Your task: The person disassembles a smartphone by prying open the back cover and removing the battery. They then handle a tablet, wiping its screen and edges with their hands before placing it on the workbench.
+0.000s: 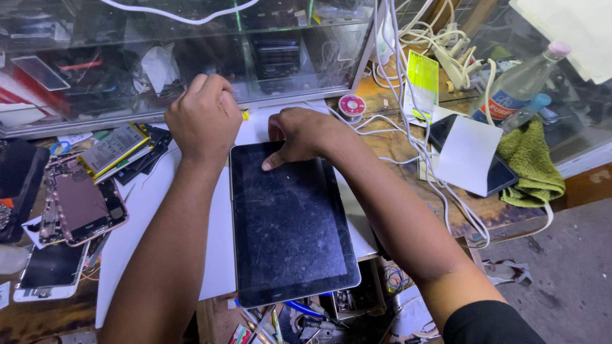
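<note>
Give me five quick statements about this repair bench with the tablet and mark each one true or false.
1. The right hand presses a fingertip on the dark screen of the tablet. True.
2. The left hand holds a screwdriver. False: it is a closed fist resting at the tablet's upper left corner, with no tool visible.
3. The tablet lies on a white sheet. True.
4. A green cloth covers the tablet. False: it lies at the far right, next to a plastic bottle.
5. An opened phone lies left of the left forearm. True.
</note>
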